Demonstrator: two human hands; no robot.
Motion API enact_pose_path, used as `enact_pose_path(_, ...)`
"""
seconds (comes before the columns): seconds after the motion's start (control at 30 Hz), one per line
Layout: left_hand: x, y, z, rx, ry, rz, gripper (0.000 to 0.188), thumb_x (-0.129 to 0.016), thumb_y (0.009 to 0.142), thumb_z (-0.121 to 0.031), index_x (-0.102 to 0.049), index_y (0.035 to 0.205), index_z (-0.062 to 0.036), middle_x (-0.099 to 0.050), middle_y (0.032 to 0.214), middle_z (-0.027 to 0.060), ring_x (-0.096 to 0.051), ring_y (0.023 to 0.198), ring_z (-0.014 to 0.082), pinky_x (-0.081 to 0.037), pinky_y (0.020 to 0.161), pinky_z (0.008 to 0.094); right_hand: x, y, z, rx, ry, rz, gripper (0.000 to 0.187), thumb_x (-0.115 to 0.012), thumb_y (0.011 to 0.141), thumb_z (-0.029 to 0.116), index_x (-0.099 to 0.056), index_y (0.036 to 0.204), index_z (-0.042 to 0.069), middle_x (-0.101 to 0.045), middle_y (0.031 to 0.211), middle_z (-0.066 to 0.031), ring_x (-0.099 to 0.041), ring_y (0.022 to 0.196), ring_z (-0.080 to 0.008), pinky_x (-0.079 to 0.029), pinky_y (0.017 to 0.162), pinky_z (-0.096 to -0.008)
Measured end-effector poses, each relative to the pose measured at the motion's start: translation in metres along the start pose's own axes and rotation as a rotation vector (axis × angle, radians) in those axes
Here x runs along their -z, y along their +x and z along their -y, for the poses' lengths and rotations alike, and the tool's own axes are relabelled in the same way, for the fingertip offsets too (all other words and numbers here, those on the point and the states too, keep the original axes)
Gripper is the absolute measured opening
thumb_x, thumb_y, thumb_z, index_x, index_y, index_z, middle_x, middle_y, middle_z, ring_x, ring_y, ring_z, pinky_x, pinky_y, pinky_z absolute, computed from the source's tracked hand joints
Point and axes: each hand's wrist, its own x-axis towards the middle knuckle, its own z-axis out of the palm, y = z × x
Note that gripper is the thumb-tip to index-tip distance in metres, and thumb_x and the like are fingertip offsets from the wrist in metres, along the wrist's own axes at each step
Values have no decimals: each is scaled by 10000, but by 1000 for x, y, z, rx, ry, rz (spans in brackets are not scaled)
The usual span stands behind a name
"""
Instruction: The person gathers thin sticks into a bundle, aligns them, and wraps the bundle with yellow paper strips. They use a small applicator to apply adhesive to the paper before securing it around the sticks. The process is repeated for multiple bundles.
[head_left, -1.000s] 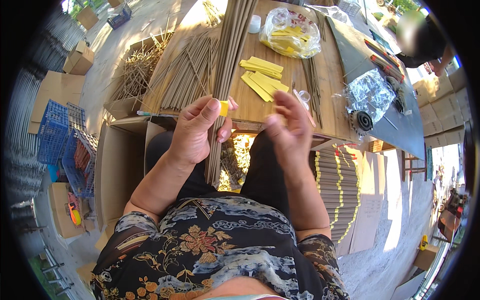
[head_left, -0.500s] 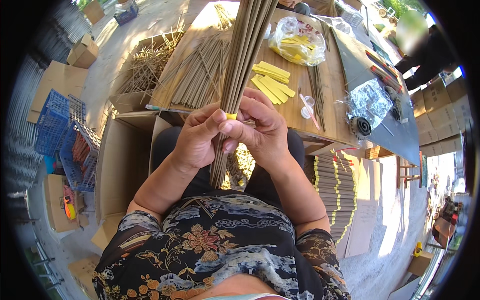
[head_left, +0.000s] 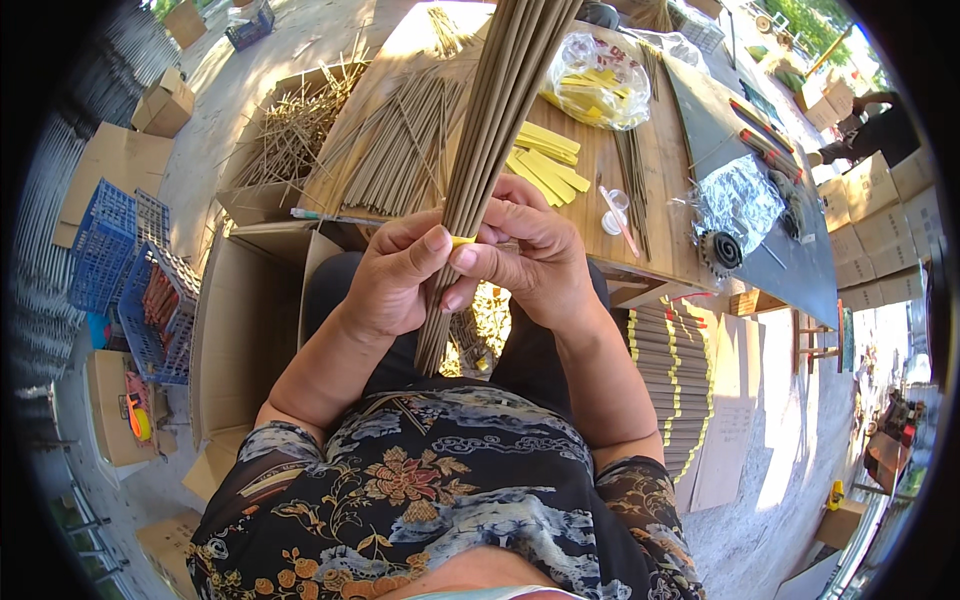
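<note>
A thick bundle of brown incense sticks stands tilted before me, its top leaning right and its lower end above my lap. My left hand is closed round it from the left, thumb pressed beside a yellow paper band on the sticks. From the other side my right hand pinches at the same band, thumb and fingers bent against the bundle. Some of its fingertips are hidden behind the sticks. On the wooden table beyond lie yellow paper strips and loose incense sticks.
A clear bag of yellow strips sits farther back. An open carton stands left of my legs, near blue crates. Banded bundles lie low on the right. Crumpled clear plastic rests on the dark tabletop; a person is at far right.
The bundle's top has shifted slightly right, while both hands keep hold near the band. At far right the other person has moved lower, behind the stacked boxes.
</note>
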Motion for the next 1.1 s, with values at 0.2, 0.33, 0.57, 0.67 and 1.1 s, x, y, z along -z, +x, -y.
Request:
enact_pose_path(0.2,-1,3,-2,19,-3,9,369,-475,898,-261,-512,1081,58,-548,804,66,-500,557,97,-420,476,198,9,1,-3,20,-141,2,332,-708,715,102,-618,1022,12,-469,1069,-92,-492,971,-147,-417,820,-249)
enact_pose_path(0.33,2,1,1,39,-32,8,379,-477,897,-260,-499,1096,62,-549,835,74,-499,553,99,-421,477,198,12,2,-2,55,-227,14,339,-712,708,111,-624,1021,18,-505,1037,-85,-475,992,-157,-399,842,-260)
enact_pose_path(0.57,0,2,2,67,30,-91,461,-438,906,-317,-461,1094,104,-527,710,74,-483,476,106,-375,415,215,14,2,-1,27,-212,10,324,-705,716,131,-629,1013,27,-526,1017,-79,-471,993,-167,-390,847,-271)
enact_pose_path(0.67,7,0,5,81,3,-79,469,-429,908,-325,-461,1102,101,-533,716,72,-485,477,103,-374,414,213,16,4,-2,30,-264,24,299,-699,723,130,-630,993,22,-526,1014,-78,-473,991,-160,-396,833,-264)
enact_pose_path(1.1,31,2,-4,23,30,-145,482,-364,925,-327,-436,1175,80,-474,1168,219,-425,474,71,-351,429,195,26,-5,-21,-199,45,-120,364,-602,789,71,-511,1137,14,-543,1011,-54,-526,871,-112,-430,783,-226)
